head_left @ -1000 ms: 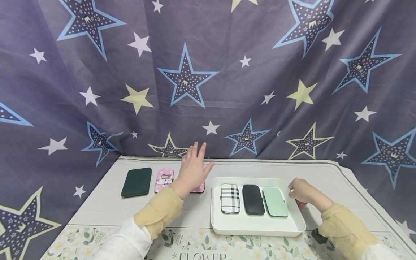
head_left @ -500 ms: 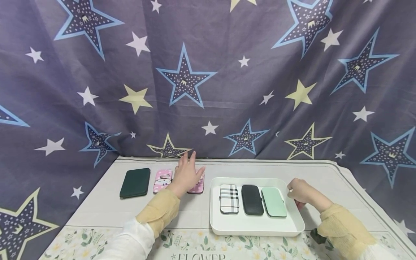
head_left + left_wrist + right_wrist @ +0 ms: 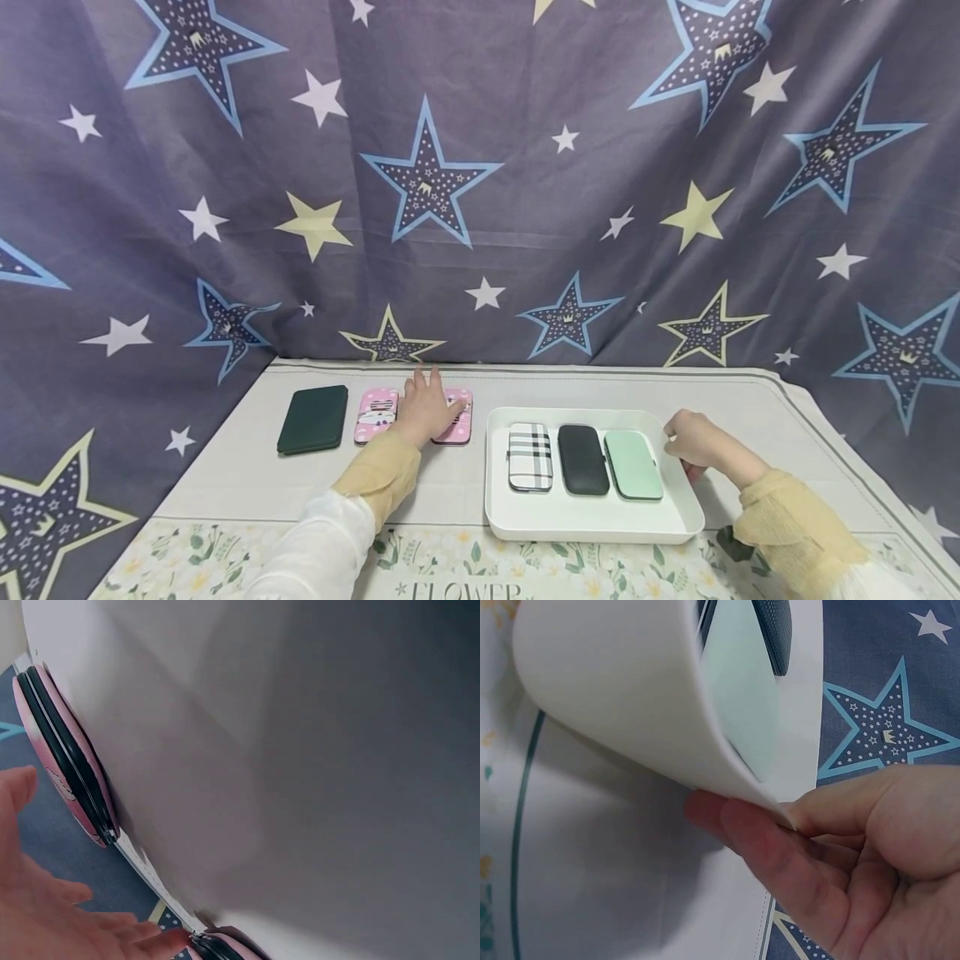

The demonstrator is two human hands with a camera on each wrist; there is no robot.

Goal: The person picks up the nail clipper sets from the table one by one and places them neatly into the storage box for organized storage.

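Note:
My left hand (image 3: 422,412) is low over the table between two small pink cases. Its fingers are spread, the thumb over the right pink case (image 3: 456,421) and the fingers beside the left pink case (image 3: 373,417). In the left wrist view the right pink case (image 3: 64,754) shows its black edges by the thumb, and a fingertip is close to the left pink case (image 3: 229,946); contact cannot be made out. My right hand (image 3: 832,855) pinches the rim of the white tray (image 3: 630,697), thumb inside and fingers outside. In the tray lie a plaid case (image 3: 530,457), a black case (image 3: 583,460) and a mint green case (image 3: 633,465).
A dark green case (image 3: 313,419) lies at the left of the table. Behind the table hangs a star-patterned curtain (image 3: 510,208). A floral tablecloth strip (image 3: 442,554) runs along the front. A small dark object (image 3: 733,543) is near my right sleeve.
My left hand has come down and slightly left, from above the right pink case to between the two pink cases. My right hand and the tray have stayed in place.

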